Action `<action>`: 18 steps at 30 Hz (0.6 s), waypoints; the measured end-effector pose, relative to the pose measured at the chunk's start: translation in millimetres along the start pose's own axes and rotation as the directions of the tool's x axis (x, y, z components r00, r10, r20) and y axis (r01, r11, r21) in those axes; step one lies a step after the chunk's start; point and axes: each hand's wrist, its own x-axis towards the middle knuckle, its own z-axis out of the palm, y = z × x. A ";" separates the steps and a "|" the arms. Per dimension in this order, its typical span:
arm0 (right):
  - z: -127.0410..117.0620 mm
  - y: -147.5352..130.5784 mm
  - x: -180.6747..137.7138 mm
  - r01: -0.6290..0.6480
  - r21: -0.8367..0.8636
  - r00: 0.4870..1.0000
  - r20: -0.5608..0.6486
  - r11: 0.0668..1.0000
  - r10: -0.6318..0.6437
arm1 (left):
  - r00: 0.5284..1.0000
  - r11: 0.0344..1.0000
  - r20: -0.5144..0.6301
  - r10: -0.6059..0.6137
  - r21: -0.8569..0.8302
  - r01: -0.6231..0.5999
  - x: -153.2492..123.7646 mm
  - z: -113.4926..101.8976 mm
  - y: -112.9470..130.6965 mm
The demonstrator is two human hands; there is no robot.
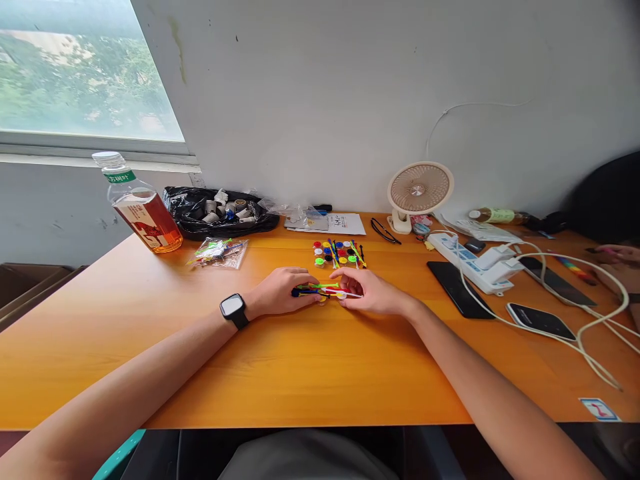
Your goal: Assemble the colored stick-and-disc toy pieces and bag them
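A bundle of thin coloured plastic sticks [319, 289] lies crosswise between my hands, low over the desk. My left hand [278, 291], with a smartwatch [233, 307] on its wrist, is closed around the left end, where dark blue tips stick out. On the right, my right hand [375, 292] has its thumb and curled fingers at the other end, by a white stick and red ones. A yellow disc [323, 301] shows just beneath the bundle. Beyond my hands, round coloured caps [319, 253] lie in rows, with more sticks [333, 253] laid across them.
Left: a tea bottle [145, 210], a clear bag of coloured pieces [220, 253] and a black bag [190, 213]. Back: papers [345, 224], glasses [385, 231] and a fan [420, 190]. Right: a power strip [467, 263], cables, phones [541, 321] and another person's hand [620, 255].
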 end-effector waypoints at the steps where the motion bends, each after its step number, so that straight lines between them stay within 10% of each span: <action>1: 0.6 0.8 0.5 -0.002 0.021 1.000 -0.007 1.000 0.002 | 1.000 1.000 -0.001 0.004 -0.001 -0.004 -0.1 0.1 -0.1; 18: -1.8 -9.2 0.0 0.000 -0.047 1.000 -0.003 0.999 0.000 | 0.999 1.000 0.025 0.029 0.003 -0.029 -0.4 -5.8 1.9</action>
